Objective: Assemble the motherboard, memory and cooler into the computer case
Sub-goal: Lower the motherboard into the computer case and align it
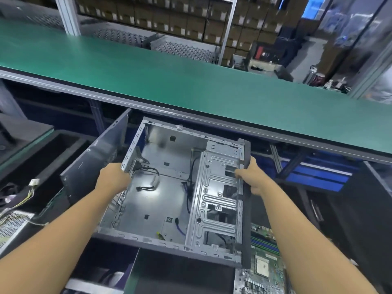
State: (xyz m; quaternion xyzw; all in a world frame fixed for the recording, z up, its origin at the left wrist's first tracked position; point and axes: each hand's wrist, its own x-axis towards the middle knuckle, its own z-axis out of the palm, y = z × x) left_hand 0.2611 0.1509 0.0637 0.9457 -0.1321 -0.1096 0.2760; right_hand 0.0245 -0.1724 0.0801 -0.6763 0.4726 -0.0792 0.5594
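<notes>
An open grey computer case hangs in the air below the bench edge, its open side facing me. Loose black and blue cables lie inside it, beside a metal drive cage on its right. My left hand grips the case's left rim. My right hand grips its right front edge. A green motherboard with an empty socket and memory slots lies low at the right, partly hidden by the case. No cooler or memory stick can be made out.
A long green-topped bench runs across ahead. A dark side panel leans at the left. A power supply with coloured wires sits at the far left. Blue bins stand under the bench at right; boxes fill shelves behind.
</notes>
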